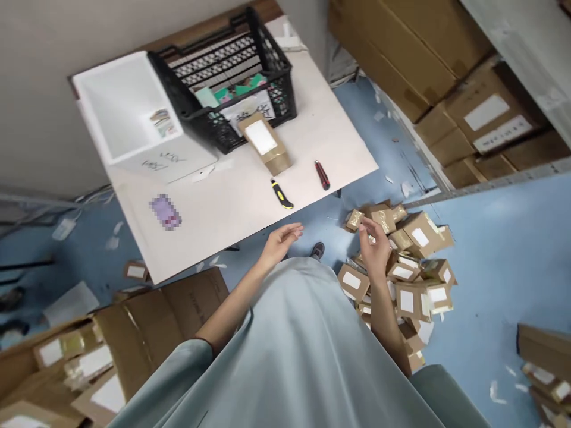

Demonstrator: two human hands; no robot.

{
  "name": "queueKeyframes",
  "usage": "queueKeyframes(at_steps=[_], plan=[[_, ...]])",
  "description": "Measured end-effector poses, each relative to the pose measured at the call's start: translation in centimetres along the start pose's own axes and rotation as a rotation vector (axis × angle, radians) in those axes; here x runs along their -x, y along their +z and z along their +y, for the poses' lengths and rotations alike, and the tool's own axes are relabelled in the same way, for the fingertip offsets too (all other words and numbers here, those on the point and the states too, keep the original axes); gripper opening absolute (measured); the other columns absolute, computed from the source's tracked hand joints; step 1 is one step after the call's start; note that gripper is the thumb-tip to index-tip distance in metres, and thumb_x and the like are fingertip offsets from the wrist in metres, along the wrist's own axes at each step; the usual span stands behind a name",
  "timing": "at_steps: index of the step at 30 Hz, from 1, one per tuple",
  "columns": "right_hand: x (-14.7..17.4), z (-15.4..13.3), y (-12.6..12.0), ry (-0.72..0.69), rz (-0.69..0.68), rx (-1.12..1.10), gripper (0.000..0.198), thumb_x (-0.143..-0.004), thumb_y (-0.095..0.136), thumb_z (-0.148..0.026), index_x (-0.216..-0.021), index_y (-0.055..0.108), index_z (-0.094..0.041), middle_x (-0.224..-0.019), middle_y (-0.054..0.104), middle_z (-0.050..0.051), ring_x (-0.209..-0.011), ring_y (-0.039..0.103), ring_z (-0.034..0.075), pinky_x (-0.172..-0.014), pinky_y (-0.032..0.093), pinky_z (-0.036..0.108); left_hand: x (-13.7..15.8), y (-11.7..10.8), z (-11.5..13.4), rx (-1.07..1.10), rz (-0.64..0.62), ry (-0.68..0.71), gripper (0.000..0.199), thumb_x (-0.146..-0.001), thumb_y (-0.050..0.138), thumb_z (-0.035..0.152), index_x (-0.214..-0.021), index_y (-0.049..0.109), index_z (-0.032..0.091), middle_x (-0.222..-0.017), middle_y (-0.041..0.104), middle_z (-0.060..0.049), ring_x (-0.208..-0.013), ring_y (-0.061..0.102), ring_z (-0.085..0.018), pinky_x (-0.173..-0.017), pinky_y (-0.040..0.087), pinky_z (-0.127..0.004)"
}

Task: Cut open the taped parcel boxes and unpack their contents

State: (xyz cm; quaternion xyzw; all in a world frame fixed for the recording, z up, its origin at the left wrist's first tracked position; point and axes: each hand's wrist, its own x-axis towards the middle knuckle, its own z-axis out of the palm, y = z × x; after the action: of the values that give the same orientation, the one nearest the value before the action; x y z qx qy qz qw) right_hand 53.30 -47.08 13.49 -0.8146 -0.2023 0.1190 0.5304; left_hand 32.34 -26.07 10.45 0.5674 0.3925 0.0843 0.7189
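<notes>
My left hand (282, 242) is held out in front of the table's near edge, its fingers stretched and nothing in it. To the right, my right hand (375, 245) hovers above a heap of small cardboard boxes, fingers loosely bent and apart from the thumb; it appears to hold nothing. Nearest my left hand on the white tabletop (214, 226) lies a black and yellow utility knife (282, 195). A red and black utility knife (322, 175) lies to its right. Behind them a taped cardboard box (264, 142) with a white label leans against the black plastic crate (285, 89).
Green packets (243, 88) lie inside the crate. Left of it stands a white foam box (120, 113); a blurred purple item (165, 212) lies nearer. Labelled boxes (407, 300) are heaped on the blue floor. A large open carton (165, 321) flanks me left; shelved cartons (486, 113) stand right.
</notes>
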Motion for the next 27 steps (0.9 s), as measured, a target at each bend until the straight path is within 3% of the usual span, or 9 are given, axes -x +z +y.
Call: queueKeyframes(at_steps=[7, 13, 20, 27], plan=[[-5.2, -4.9, 10.7, -0.260, -0.236, 0.130, 0.039, -0.108, 0.068, -0.054, -0.130, 0.080, -0.024, -0.131, 0.082, 0.014, -0.123, 0.077, 0.031, -0.113, 0.061, 0.052, 2.6, -9.5, 0.6, 0.130, 0.248, 0.032, 0.075, -0.084, 0.089, 0.076, -0.133, 0.080, 0.019, -0.144, 0.081, -0.019, -0.131, 0.078, -0.037, -0.121, 0.058, -0.056], [-7.4, -7.6, 21.6, -0.298, -0.299, 0.236, 0.050, -0.104, 0.070, -0.060, -0.135, 0.076, -0.021, -0.137, 0.078, 0.019, -0.126, 0.075, 0.034, -0.115, 0.060, 0.055, 2.8, -17.0, 1.2, 0.199, 0.313, 0.072, 0.067, -0.087, 0.086, 0.071, -0.132, 0.078, 0.021, -0.144, 0.081, -0.018, -0.131, 0.079, -0.036, -0.120, 0.058, -0.056], [-11.3, -9.1, 32.2, -0.144, -0.392, 0.532, 0.086, -0.091, 0.087, -0.052, -0.161, 0.058, -0.011, -0.162, 0.060, 0.029, -0.155, 0.053, 0.042, -0.129, 0.046, 0.058, 2.4, -24.6, 2.3, 0.205, 0.257, 0.133, 0.062, -0.090, 0.085, 0.064, -0.133, 0.077, 0.020, -0.144, 0.081, -0.018, -0.130, 0.079, -0.035, -0.121, 0.057, -0.055], [-15.1, -10.4, 38.2, 0.087, -0.464, 0.792, 0.117, -0.086, 0.094, -0.044, -0.178, 0.031, -0.009, -0.179, 0.034, 0.032, -0.170, 0.032, 0.045, -0.137, 0.035, 0.055, 3.6, -30.0, 2.7, 0.195, 0.317, 0.165, 0.062, -0.093, 0.082, 0.065, -0.135, 0.076, 0.020, -0.146, 0.080, -0.018, -0.132, 0.079, -0.035, -0.121, 0.057, -0.054]])
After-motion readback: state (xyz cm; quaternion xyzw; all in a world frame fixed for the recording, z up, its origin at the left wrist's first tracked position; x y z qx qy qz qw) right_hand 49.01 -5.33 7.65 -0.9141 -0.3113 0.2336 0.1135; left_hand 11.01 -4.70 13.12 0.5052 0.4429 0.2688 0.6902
